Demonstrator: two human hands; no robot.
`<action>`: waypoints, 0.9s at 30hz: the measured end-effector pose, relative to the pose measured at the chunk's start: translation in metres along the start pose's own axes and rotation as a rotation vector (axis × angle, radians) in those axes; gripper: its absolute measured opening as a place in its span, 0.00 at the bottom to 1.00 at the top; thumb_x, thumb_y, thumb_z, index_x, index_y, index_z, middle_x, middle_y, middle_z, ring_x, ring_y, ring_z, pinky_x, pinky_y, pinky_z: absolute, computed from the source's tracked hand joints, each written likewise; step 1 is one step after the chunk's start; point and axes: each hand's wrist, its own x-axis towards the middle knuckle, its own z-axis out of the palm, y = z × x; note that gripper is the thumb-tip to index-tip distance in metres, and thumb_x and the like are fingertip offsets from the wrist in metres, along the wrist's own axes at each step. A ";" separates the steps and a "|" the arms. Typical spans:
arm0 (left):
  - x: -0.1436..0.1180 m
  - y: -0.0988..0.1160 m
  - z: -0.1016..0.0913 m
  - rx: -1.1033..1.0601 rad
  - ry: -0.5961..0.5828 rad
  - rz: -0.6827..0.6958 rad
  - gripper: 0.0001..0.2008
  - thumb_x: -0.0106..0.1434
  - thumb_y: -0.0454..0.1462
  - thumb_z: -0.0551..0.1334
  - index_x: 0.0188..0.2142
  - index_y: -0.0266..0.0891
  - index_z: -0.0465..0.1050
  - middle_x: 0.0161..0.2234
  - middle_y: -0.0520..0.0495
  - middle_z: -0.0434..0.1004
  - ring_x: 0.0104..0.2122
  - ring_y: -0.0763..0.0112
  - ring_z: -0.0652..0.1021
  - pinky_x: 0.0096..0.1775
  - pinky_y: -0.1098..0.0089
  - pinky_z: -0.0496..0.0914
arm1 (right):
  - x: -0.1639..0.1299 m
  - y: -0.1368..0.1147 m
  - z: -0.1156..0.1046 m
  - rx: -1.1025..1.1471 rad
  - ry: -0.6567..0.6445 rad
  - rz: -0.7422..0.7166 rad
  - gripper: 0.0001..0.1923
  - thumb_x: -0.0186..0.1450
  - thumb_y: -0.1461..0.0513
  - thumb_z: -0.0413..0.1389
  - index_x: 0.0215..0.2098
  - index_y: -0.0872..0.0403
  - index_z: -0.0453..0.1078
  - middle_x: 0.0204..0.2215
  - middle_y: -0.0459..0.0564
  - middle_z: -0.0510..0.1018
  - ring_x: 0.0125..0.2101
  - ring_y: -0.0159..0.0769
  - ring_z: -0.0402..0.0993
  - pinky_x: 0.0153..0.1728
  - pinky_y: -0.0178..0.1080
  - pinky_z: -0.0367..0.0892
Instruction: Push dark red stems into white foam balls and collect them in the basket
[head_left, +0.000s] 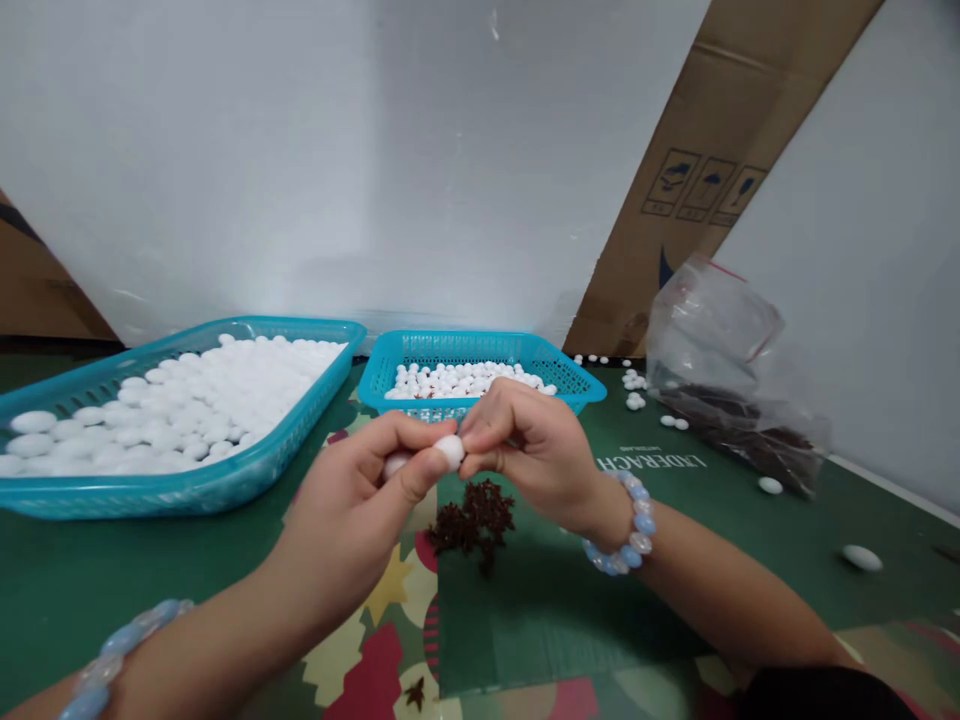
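Observation:
My left hand [375, 490] is closed on a small white egg-shaped piece [450, 452], pinched between thumb and fingers. A second white egg-shaped piece [396, 464] shows inside the same grip. Against the end of the first piece, my right hand [529, 450] presses its pinched thumb and fingertips; whatever they hold is hidden. Just below both hands lies a loose pile of dark reddish-brown star-shaped bits [476, 520]. One single brown star-shaped bit [415, 692] rests nearer to me.
A large teal basket [187, 492] of white egg-shaped pieces stands at left. Behind my hands is a smaller teal basket [577, 385] with similar pieces. At right, a clear plastic bag [712, 320] holds dark brown bits, and loose white pieces [861, 558] lie about the green surface [540, 610].

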 end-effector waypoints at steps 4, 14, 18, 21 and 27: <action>0.000 -0.002 0.000 0.017 -0.026 -0.019 0.04 0.45 0.34 0.56 0.18 0.43 0.67 0.17 0.59 0.67 0.18 0.84 0.66 0.19 0.84 0.59 | 0.000 0.000 0.000 -0.020 0.002 0.017 0.12 0.53 0.62 0.51 0.16 0.56 0.55 0.13 0.42 0.62 0.16 0.23 0.59 0.15 0.26 0.58; 0.000 0.005 -0.001 0.083 -0.070 0.028 0.05 0.45 0.33 0.55 0.17 0.41 0.67 0.17 0.59 0.68 0.21 0.83 0.67 0.22 0.84 0.60 | 0.000 -0.004 0.000 0.029 -0.034 0.077 0.12 0.53 0.62 0.51 0.16 0.56 0.54 0.13 0.40 0.62 0.16 0.20 0.59 0.15 0.24 0.56; 0.000 0.005 -0.003 0.131 -0.078 0.086 0.05 0.45 0.33 0.55 0.17 0.40 0.67 0.15 0.58 0.66 0.19 0.82 0.66 0.20 0.83 0.59 | 0.001 -0.004 0.000 0.063 -0.032 0.091 0.11 0.53 0.63 0.51 0.16 0.56 0.55 0.13 0.41 0.62 0.16 0.21 0.59 0.15 0.25 0.57; 0.000 0.004 -0.003 0.163 -0.084 0.111 0.05 0.46 0.34 0.54 0.18 0.40 0.67 0.16 0.57 0.66 0.20 0.82 0.66 0.21 0.82 0.59 | 0.002 -0.005 -0.001 0.082 -0.025 0.119 0.11 0.52 0.62 0.52 0.15 0.57 0.56 0.12 0.41 0.62 0.15 0.21 0.59 0.15 0.25 0.57; 0.004 0.006 -0.007 -0.070 -0.181 0.059 0.05 0.46 0.33 0.56 0.19 0.42 0.68 0.17 0.59 0.68 0.20 0.84 0.67 0.21 0.84 0.60 | 0.006 -0.011 -0.003 0.125 0.045 0.108 0.10 0.49 0.62 0.54 0.15 0.57 0.57 0.13 0.41 0.63 0.16 0.21 0.59 0.16 0.25 0.57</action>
